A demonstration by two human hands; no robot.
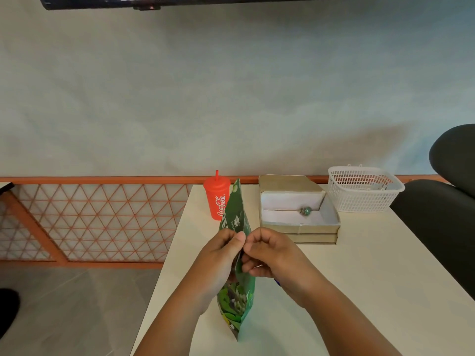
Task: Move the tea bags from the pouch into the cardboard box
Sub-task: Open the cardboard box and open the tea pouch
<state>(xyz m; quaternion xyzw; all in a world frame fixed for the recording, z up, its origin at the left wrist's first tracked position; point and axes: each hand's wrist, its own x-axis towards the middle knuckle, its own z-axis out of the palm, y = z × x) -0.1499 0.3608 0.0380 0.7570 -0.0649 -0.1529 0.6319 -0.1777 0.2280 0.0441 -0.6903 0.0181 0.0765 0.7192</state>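
pouch (pixel 237 299): green, printed with leaves, seen edge-on; it runs from the near edge of the tabletop (pixel 359 278) toward the far edge, along the left side. whether its lower end rests on the surface cannot be told.
pouch relative to hands: its middle part lies between the two hands, with both ends showing beyond them.
left hand (pixel 221 255): on the left face of the pouch, fingers curled, thumb pressed on the upper edge; it pinches the pouch.
right hand (pixel 270 255): on the right face, opposite the left and touching it at the pouch edge; fingers curled tight, pinching the same edge.
pouch contents: hidden.
cardboard box (pixel 298 228): at the far edge of the tabletop, right of the pouch and apart from both hands; open, white inside, its flap (pixel 288 182) turned back toward the wall.
small green round object (pixel 305 210): inside the box, near the rear inner wall; too small to identify.
red cup (pixel 218 199): lidded, with a straw, at the far left corner, just behind the far end of the pouch.
white plastic basket (pixel 359 199): at the far right corner, beside the box.
black chair (pixel 442 214): against the right edge of the tabletop.
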